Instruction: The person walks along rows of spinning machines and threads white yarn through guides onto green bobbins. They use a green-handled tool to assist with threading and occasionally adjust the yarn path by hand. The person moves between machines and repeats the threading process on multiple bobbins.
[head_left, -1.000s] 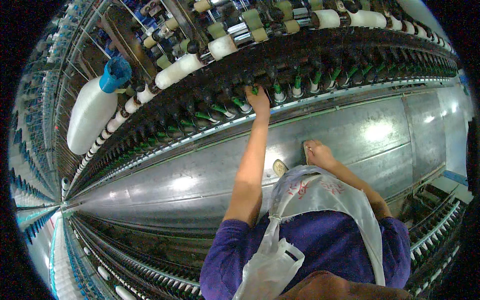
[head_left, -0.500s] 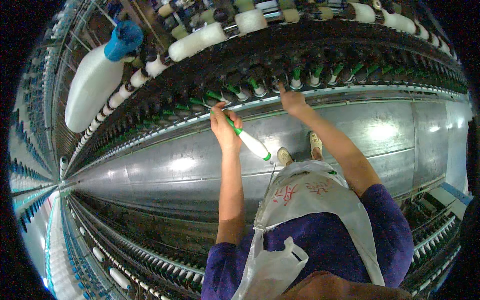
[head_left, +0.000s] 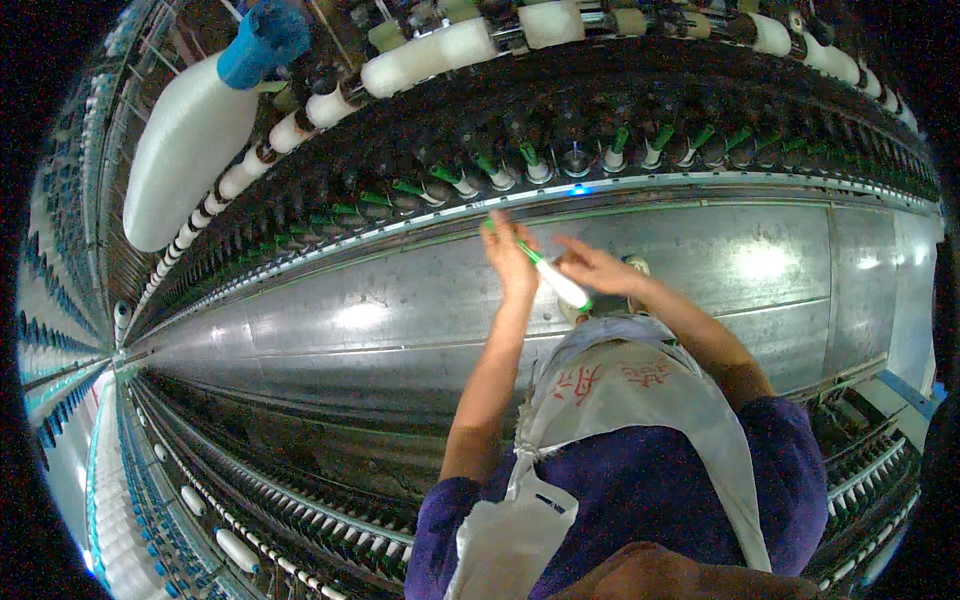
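My left hand (head_left: 512, 258) is closed around the green upper part of a spinning bobbin (head_left: 566, 285). White yarn swells its lower part, which slants down to the right and ends in a green tip. Just right of the bobbin is my right hand (head_left: 598, 268), fingers stretched toward it and slightly blurred; whether they touch it or any yarn is not visible. Beyond the hands runs a row of green bobbins (head_left: 538, 165) with white yarn at their bases. Among them stands one bare spindle (head_left: 576, 158), with a blue light (head_left: 580, 189) shining on the rail in front.
White rollers (head_left: 430, 68) run above the spindle row. At the upper left hangs a large white roving bobbin (head_left: 190, 150) with a blue top. A grey metal floor (head_left: 360, 315) stretches along the aisle. Another spinning frame (head_left: 330, 510) lines the near side.
My right hand has drawn back from the spindle row toward the bobbin. My left hand has shifted right, still gripping it. The bare spindle and a blue light now show.
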